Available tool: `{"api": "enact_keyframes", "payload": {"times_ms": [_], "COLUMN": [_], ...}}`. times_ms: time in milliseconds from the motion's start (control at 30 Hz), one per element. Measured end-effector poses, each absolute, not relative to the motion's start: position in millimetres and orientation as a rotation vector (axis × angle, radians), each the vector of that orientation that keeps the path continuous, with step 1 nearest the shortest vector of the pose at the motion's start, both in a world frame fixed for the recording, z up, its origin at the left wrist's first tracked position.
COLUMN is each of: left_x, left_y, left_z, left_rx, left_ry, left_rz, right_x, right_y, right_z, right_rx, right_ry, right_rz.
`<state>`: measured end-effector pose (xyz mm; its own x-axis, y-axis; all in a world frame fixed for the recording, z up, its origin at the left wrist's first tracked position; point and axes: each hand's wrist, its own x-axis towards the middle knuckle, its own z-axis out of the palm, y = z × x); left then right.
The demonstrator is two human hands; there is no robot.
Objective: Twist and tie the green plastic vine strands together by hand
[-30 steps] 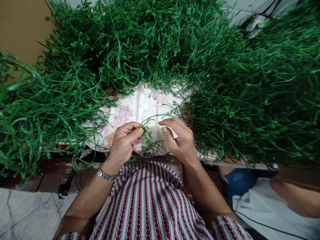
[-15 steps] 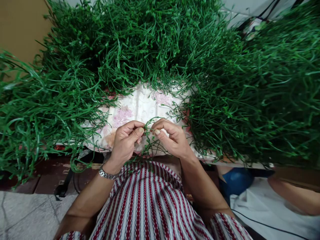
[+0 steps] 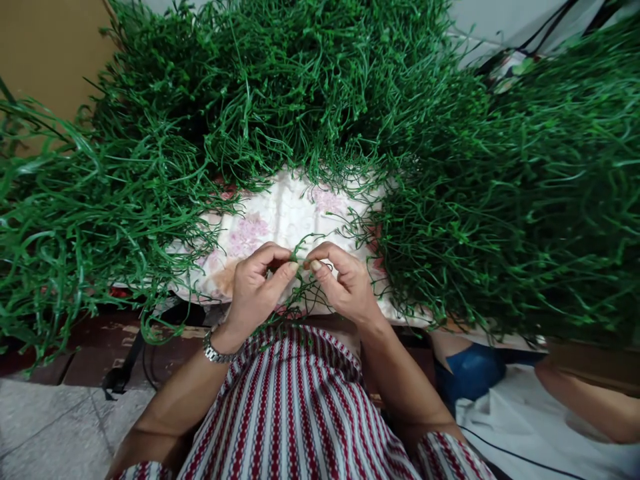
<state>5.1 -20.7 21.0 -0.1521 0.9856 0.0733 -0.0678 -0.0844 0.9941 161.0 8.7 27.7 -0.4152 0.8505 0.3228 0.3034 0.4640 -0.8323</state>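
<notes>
A thin green stem sprig (image 3: 296, 256) with small branching tips, plastic-looking, is held above the cloth close to my body. My left hand (image 3: 264, 279), wearing a metal watch at the wrist, pinches it between thumb and forefinger. Almost touching that pinch, my right hand (image 3: 344, 280) has its thumb and forefinger pressed together; what lies between them is too small to make out. More loose green stems (image 3: 307, 293) hang below and between both hands, down toward the striped clothing.
Large heaps of similar green stems surround the hands: a left pile (image 3: 115, 213), a back pile (image 3: 310, 80) and a right pile (image 3: 500, 200). Underneath lies a white floral cloth (image 3: 290, 207). At lower right, another person's arm (image 3: 590, 400) shows. A dark strap (image 3: 133, 363) hangs at lower left.
My left thumb has slid a little to the right, nearer the right fingertips. The right hand keeps its pinch. The whole view has shifted slightly.
</notes>
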Motion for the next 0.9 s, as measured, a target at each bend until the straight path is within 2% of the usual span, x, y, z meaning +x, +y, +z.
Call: {"api": "enact_keyframes", "payload": {"times_ms": [300,667,900], "left_x": [-2,-6,-2], "left_y": [-18,-17,-18], "left_z": [25,19,18], "left_rx": [1.352,0.952,0.797], "left_ry": [1.218,0.982,0.917], "left_rz": [1.247,1.137,1.160], "right_x": [156,156,150], "right_y": [10,12,2], "right_z": [22,20,18], "right_rx": [-0.884,-0.753,-0.867], "right_ry": [-2.129,-2.065,-2.018], "right_rz": [0.667,0.817,0.549]}}
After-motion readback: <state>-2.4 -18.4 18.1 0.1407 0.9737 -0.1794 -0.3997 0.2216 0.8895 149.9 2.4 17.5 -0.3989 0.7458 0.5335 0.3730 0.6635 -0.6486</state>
